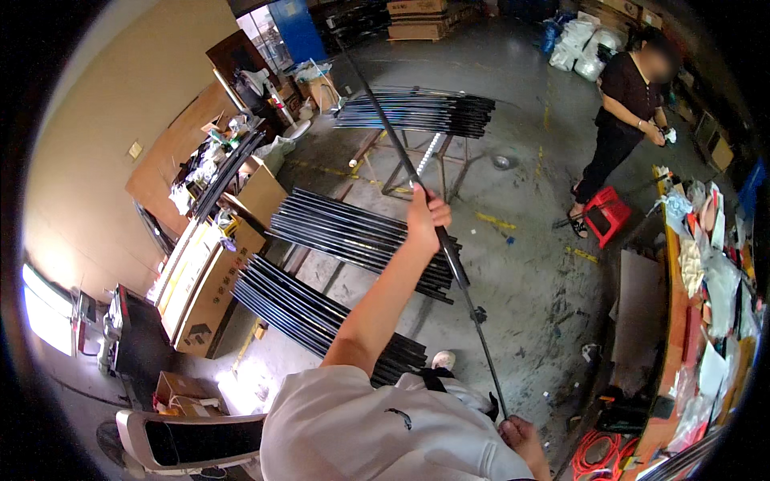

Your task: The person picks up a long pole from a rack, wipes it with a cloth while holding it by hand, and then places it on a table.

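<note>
A long black tube [390,128] slants across the middle of the view, its far end up over the floor. My left hand [425,220] is wrapped round it, arm stretched forward. From the tube's near end a thinner dark rod [487,353] runs on toward my body. The fingers of my right hand [521,437] are closed round the near end of that rod, low at my right side. Below my left arm lie two bundles of black tubes, a middle one [353,232] and a nearer one [305,309], side by side on a low support.
Another stack of black tubes [417,112] rests on a metal frame farther off. At right stand a person in dark clothes, a red stool [607,216] and a cluttered workbench [670,321]. Cartons [212,297] line the left wall; a red cable [601,457] lies near right.
</note>
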A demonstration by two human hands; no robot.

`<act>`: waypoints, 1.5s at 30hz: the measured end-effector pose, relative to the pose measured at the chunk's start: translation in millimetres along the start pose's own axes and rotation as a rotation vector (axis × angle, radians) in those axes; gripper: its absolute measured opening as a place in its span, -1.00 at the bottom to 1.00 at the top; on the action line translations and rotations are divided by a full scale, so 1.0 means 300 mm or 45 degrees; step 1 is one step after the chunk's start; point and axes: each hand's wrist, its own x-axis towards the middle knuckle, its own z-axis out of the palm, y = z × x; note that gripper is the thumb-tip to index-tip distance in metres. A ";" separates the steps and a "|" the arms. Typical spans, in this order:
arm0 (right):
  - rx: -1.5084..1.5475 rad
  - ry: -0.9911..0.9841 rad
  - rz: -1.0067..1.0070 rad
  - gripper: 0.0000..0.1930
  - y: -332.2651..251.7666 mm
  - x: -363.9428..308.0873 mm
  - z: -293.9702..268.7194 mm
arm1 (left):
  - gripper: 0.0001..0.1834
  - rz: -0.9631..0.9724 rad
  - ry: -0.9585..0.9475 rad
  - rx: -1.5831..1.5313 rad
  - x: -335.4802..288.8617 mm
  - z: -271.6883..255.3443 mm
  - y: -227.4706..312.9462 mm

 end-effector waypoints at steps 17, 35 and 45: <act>0.021 0.096 -0.014 -0.66 -0.020 -0.070 -0.014 | -0.61 -0.153 0.001 0.011 0.094 0.022 -0.009; 0.064 0.113 -0.113 -0.69 -0.246 0.196 0.070 | -0.61 -0.343 -0.090 -0.056 -0.113 -0.011 -0.190; -0.085 0.057 -0.059 -0.70 -0.116 0.058 0.101 | -0.56 -0.331 -0.216 -0.328 0.054 -0.013 0.061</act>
